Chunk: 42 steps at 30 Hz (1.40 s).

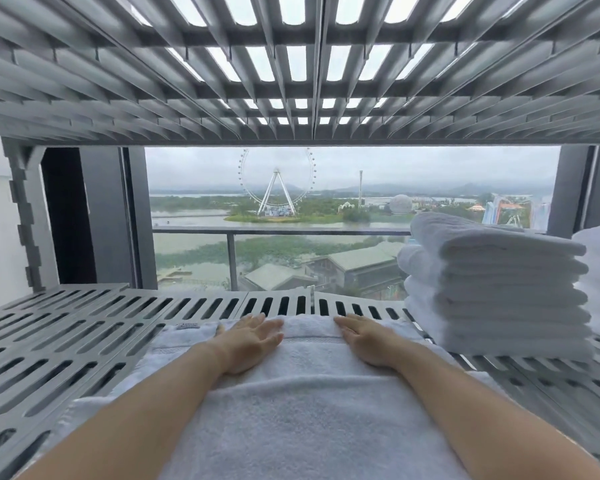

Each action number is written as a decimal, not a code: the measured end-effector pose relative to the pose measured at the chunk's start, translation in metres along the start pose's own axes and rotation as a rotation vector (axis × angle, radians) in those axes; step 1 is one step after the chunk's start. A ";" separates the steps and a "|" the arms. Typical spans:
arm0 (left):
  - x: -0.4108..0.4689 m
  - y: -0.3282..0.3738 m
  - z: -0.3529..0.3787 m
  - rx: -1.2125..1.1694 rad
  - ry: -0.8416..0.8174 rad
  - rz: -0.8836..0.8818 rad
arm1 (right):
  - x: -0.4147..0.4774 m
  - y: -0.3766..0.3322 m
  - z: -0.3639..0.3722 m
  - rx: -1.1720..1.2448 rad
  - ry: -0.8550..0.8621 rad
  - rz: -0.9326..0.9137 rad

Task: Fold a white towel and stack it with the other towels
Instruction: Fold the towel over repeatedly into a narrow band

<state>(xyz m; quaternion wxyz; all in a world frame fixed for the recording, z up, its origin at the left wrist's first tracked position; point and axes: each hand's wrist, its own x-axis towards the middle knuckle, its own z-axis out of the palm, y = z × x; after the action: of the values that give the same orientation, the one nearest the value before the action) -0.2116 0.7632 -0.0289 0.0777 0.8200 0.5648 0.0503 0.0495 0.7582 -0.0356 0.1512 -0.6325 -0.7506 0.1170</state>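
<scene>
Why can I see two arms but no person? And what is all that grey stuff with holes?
The camera sits on the person's head, so you see what they see. Those arms are their own. The left hand and right hand lie flat on a white towel, fingers straight, holding nothing. The towel lies on a grey slotted shelf, with another shelf above. On the right stands a stack of folded towels. Through the window is a Ferris wheel.

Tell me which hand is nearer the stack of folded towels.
Right. The right hand lies flat on the spread towel, just left of the stack of folded towels. The left hand lies flat on the same towel, farther left.
</scene>
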 end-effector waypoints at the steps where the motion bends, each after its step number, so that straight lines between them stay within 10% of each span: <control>1: 0.003 -0.002 0.001 -0.001 0.002 0.000 | 0.002 0.006 -0.001 -0.011 -0.001 0.012; 27: 0.024 -0.015 0.008 -0.097 0.362 -0.001 | 0.016 0.014 0.000 -0.008 0.189 0.024; 42: -0.011 0.004 -0.020 0.463 0.551 0.066 | -0.015 -0.011 -0.018 -0.538 0.504 -0.161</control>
<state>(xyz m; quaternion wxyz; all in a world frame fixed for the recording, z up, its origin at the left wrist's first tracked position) -0.2157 0.7527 -0.0090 -0.2668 0.7894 0.5342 0.1428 0.0480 0.7411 -0.0164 0.1684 -0.5975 -0.7410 -0.2560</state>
